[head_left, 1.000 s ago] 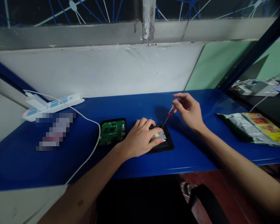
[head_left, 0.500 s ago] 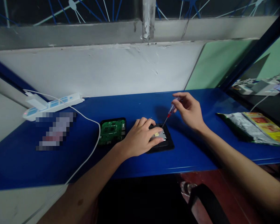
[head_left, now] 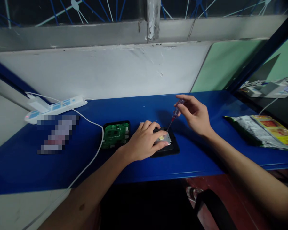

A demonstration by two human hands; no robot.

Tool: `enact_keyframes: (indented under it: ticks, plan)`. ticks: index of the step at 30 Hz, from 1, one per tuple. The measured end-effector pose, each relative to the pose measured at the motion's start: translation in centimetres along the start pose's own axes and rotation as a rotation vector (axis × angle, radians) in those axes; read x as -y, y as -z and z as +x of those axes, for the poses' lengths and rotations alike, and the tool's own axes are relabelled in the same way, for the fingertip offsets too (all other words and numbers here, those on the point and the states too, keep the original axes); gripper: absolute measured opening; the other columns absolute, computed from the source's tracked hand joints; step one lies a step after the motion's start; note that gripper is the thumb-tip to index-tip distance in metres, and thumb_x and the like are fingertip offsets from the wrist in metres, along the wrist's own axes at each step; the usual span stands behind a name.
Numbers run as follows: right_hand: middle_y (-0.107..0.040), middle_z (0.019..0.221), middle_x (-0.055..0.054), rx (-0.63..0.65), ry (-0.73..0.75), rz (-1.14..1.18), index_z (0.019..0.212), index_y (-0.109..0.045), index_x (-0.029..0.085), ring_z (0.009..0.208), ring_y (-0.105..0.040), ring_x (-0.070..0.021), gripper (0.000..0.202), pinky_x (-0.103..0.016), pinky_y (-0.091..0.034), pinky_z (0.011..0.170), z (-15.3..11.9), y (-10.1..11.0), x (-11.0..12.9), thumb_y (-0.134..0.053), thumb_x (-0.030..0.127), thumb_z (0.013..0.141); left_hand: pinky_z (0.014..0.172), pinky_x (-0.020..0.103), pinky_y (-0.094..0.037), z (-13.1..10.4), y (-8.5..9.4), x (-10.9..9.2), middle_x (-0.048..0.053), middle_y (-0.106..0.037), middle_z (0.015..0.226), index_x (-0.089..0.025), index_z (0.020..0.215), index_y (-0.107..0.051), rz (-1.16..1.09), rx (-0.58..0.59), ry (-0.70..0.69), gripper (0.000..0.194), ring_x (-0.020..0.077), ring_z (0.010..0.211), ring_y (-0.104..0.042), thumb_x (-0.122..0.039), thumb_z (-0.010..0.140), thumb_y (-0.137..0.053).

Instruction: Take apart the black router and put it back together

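Note:
A black case part [head_left: 174, 147] with a silver plate [head_left: 166, 139] lies on the blue table. My left hand [head_left: 146, 140] rests on it, fingers spread, pressing over the plate's left side. My right hand [head_left: 194, 113] grips a screwdriver [head_left: 176, 111] with a clear handle and a red collar. The screwdriver slants down, its tip at the top edge of the plate, close to my left index finger. Left of my left hand sits an open black case holding a green circuit board [head_left: 114, 134].
A white power strip [head_left: 70, 103] with a plugged-in adapter stands at the back left. Its white cable [head_left: 99, 147] curves past the circuit board. Near the strip lies a blurred-out item [head_left: 60, 132]. A silver and yellow packet [head_left: 264, 131] lies at the right.
The fingers of my right hand have shifted slightly around the screwdriver handle. My left hand has stayed in place on the case part.

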State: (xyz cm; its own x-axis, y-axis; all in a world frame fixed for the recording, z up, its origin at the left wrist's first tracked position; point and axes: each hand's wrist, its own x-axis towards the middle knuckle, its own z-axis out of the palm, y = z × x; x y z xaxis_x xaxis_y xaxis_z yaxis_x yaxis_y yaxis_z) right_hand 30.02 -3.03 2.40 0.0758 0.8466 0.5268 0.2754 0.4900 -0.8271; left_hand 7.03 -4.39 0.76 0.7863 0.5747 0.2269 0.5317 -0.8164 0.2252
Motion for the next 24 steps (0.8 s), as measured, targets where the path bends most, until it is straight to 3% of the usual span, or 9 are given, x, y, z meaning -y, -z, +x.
enact_keyframes:
  ticks: [13,24]
  plan:
    - [-0.073,0.102,-0.003,0.083,0.113,0.053,0.12,-0.061,0.027,0.084,-0.071,-0.0174,0.025,-0.037,-0.06,0.077,-0.8,0.1,0.5,-0.06,0.032,0.096,0.094,0.045,-0.041,0.0,0.4,0.3,0.009,-0.058,0.124,-0.023,0.121,-0.064,0.023,-0.051,-0.009,0.035,0.0291,0.112,-0.049,-0.049,0.1,-0.054]
    - [-0.074,0.103,-0.003,0.098,0.183,-0.02,0.121,-0.06,0.025,0.085,-0.073,-0.0167,0.025,-0.035,-0.062,0.076,-1.1,0.2,0.9,-0.055,0.027,0.098,0.097,0.044,-0.04,-0.3,1.2,0.5,0.011,-0.057,0.125,-0.02,0.124,-0.062,0.011,-0.014,-0.015,0.057,0.0294,0.113,-0.049,-0.062,0.087,-0.066]
